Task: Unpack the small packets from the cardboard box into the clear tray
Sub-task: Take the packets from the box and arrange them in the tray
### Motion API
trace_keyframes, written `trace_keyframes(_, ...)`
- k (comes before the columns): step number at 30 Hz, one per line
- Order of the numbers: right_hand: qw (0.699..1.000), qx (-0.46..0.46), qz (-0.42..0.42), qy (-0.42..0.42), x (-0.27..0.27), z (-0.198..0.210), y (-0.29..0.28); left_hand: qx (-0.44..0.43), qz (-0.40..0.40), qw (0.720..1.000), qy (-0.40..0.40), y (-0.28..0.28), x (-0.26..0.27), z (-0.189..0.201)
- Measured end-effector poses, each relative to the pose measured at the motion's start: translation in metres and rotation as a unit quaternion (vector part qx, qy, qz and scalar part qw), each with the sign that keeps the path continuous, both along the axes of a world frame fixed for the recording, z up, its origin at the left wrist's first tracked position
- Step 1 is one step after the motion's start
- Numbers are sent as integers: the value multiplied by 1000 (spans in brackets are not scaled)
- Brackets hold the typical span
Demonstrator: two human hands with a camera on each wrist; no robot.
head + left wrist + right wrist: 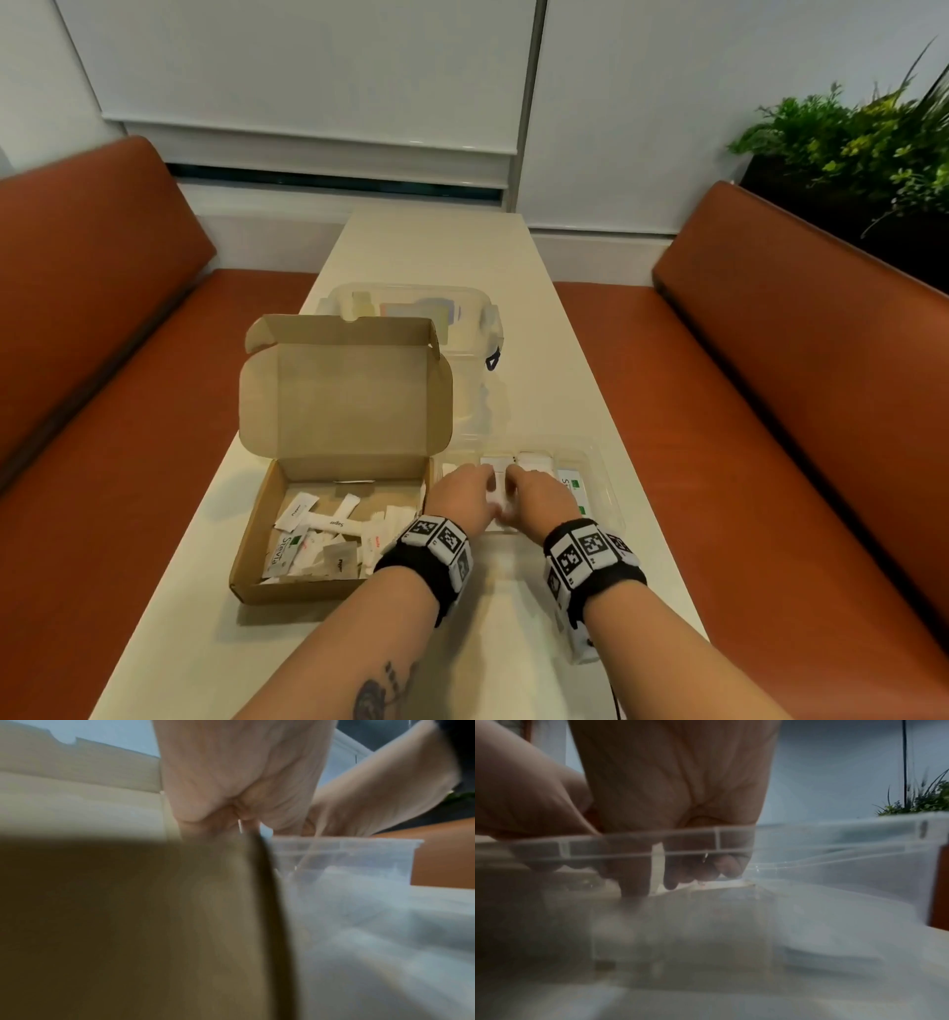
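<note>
Reaching down together into the clear tray (598, 465), right of centre in the head view, the left hand (464, 496) and right hand (539, 496) sit almost touching, both over white packets (497, 496) lying in the tray's middle section. In the right wrist view the right hand's fingers (634, 880) are curled downward behind the tray's near wall, with a white strip between thumb and fingers, though blur keeps me from telling whether it is truly pinched; the left hand's fingers (246, 825) look bunched, and I cannot tell whether they hold anything. More packets, some with green marks (575, 488), fill the tray's right section. Just left of the tray, touching or nearly so, stands the cardboard box (287, 586) with its lid (344, 390) raised upright, and loose packets (313, 539) are scattered across its floor. In the left wrist view the box's wall blocks the lower left of the frame. Behind the lid, higher in the frame, a clear lidded container (462, 318) rests on the pale worktop (565, 360). Orange bench seats (744, 411) flank both sides, and a green plant (847, 133) fills the upper right corner.
</note>
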State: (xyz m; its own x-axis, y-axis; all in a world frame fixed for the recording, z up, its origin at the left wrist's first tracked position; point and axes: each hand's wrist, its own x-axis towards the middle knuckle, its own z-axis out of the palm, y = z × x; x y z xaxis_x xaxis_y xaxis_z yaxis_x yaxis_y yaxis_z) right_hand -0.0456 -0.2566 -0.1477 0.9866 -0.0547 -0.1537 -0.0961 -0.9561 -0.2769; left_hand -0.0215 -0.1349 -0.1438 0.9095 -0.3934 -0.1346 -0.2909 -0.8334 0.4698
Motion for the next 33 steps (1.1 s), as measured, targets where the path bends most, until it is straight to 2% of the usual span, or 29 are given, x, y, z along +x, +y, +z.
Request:
trace_keyframes(2, 999, 31, -9, -27, -1, 6, 5, -95, 59, 994, 6, 9, 0, 8)
trace_keyframes(4, 997, 48, -6, -64, 0, 14, 15, -180, 128, 975, 14, 24, 6, 20)
trace_keyframes(6, 993, 65, 2, -95, 2, 25, 30, -195, 173, 965, 18, 44, 15, 30)
trace_keyframes(10, 988, 107, 41, -100, 7, 45, 66, -81, 187, 978, 47, 88, 25, 33)
trace_keyframes(13, 989, 120, 73, -53, 12, 45, 91, -22, 172, 983, 62, 112, 19, 22)
trace_keyframes(17, 990, 114, 88, -1, 12, 35, 115, 90, 113, 982, 119, 128, 13, 10)
trace_keyframes(20, 992, 98, 81, 14, 8, 23, 126, 177, 58, 978, 97, 131, 10, 1)
trace_keyframes(23, 993, 98, 71, 8, 0, 9, 133, 193, 21, 978, 74, 126, 6, -10)
trace_keyframes(27, 988, 144, 49, -19, -7, -3, 140, 210, 8, 977, 41, 115, 4, -15)
trace_keyframes(33, 981, 192, 18, -29, -8, -3, 142, 192, 22, 977, 87, 107, 5, -11)
